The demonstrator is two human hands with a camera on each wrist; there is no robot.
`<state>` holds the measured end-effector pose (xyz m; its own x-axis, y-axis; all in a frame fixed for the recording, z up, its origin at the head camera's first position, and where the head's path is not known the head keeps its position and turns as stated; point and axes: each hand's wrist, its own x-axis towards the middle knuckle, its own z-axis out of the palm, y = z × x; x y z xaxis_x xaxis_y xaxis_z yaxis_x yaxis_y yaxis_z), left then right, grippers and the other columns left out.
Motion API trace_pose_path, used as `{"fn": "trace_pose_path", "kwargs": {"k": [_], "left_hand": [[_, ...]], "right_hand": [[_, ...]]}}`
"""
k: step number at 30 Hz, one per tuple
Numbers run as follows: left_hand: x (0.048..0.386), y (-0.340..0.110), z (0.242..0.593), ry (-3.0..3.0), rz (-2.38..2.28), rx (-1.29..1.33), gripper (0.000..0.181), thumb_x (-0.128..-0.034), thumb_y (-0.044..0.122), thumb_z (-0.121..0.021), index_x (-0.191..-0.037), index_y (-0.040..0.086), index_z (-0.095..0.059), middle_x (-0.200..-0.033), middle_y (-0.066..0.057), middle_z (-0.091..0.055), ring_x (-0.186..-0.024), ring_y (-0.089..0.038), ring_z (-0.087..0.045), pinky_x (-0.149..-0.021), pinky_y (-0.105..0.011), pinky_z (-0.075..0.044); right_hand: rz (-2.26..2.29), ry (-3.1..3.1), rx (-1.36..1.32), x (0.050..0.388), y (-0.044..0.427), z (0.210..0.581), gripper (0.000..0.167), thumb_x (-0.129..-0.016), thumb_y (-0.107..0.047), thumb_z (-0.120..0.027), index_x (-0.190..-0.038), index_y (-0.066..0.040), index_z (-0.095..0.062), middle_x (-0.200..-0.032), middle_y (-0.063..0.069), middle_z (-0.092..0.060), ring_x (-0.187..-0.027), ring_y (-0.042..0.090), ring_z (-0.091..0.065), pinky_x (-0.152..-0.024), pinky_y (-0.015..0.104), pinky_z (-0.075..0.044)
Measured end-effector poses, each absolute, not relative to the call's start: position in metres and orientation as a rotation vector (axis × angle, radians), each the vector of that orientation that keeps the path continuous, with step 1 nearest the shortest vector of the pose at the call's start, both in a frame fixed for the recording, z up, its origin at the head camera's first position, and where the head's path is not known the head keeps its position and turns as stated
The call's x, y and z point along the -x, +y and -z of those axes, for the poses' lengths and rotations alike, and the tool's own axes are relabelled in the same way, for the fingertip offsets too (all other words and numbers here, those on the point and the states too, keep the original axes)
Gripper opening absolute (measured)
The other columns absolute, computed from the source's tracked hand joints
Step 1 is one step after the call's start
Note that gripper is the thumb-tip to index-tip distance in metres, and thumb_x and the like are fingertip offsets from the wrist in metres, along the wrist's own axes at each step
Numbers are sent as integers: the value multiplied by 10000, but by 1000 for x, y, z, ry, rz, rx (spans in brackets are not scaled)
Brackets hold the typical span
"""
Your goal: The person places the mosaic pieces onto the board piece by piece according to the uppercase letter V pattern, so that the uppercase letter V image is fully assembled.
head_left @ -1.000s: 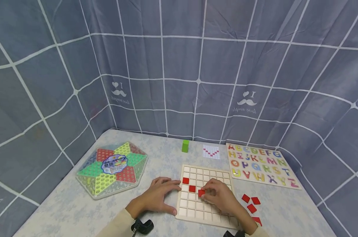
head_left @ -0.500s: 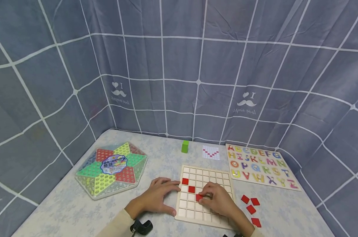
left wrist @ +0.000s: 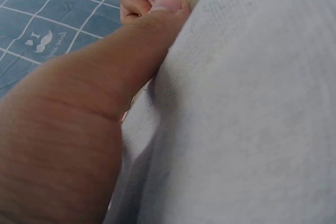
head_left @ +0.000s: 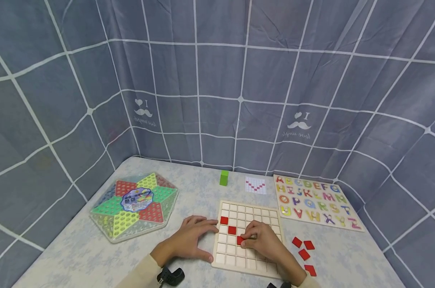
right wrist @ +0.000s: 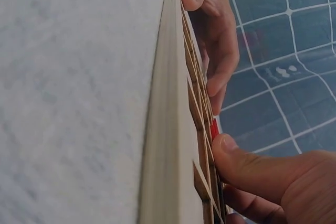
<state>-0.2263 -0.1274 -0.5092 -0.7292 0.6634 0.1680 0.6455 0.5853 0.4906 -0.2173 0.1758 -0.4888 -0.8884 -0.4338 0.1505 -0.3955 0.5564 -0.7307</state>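
A light wooden grid board (head_left: 235,261) lies on the table. Two red square tiles, an upper red tile (head_left: 224,220) and a lower red tile (head_left: 232,230), sit in its cells, stepping down to the right. My right hand (head_left: 264,241) pinches a third red tile (head_left: 240,240) at the cell diagonally below them. In the right wrist view, the thumb (right wrist: 231,153) is against the board by a red edge (right wrist: 214,128). My left hand (head_left: 188,239) rests along the board's left side, thumb and fingers spread and touching the rim.
Several loose red tiles (head_left: 304,254) lie right of the board. Behind it stand a green block (head_left: 224,178) and a pattern card (head_left: 255,185) with a pink V of squares. An alphabet board (head_left: 318,203) lies at right, a hexagonal game box (head_left: 134,207) at left. A curtain (head_left: 217,80) hangs behind.
My right hand has brought the third red tile slightly left and down, into line with the diagonal on the board. My left hand has stayed at the board's edge.
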Motion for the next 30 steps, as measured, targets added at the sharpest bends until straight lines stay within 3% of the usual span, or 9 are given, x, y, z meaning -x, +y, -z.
{"fn": "trace_pose_path", "kwargs": {"k": [9,19,25,30], "left_hand": [[226,-131,508,2774,-844,-1165,753,-764,719,-735,-1369,291,-607,-1549,79,-439,-1374,-293,-353,-1074,-626,-208],[228,-128,509,2768,-852,-1178,748,-767,712,-736,-1375,296,-605,-1549,83,-440,-1371,-294,-355,-1071,-627,-209],[228,-126,509,2756,-864,-1189,750,-768,704,-742,-1375,286,-605,-1550,67,-442,-1371,-302,-354,-1069,-635,-205],[227,-129,508,2756,-861,-1181,754,-765,706,-742,-1374,283,-605,-1547,59,-446,-1371,-311,-355,-1070,-636,-204]], "right_hand": [[1136,2775,860,215,169,485,60,-822,-130,-854,-841,-124,-798,-907,-88,-596,-844,105,-567,-733,291,-475],[1004,2829,853,211,173,484,233,-831,-198,-843,-1008,-131,-708,-1002,-64,-584,-972,180,-567,-871,394,-493],[1347,2687,837,210,213,482,479,-909,-173,-787,-1327,-22,-609,-1125,66,-658,-1020,252,-641,-870,359,-540],[1484,2737,572,205,278,473,452,-916,-140,-771,-1311,17,-617,-1116,140,-672,-1032,325,-644,-849,328,-546]]}}
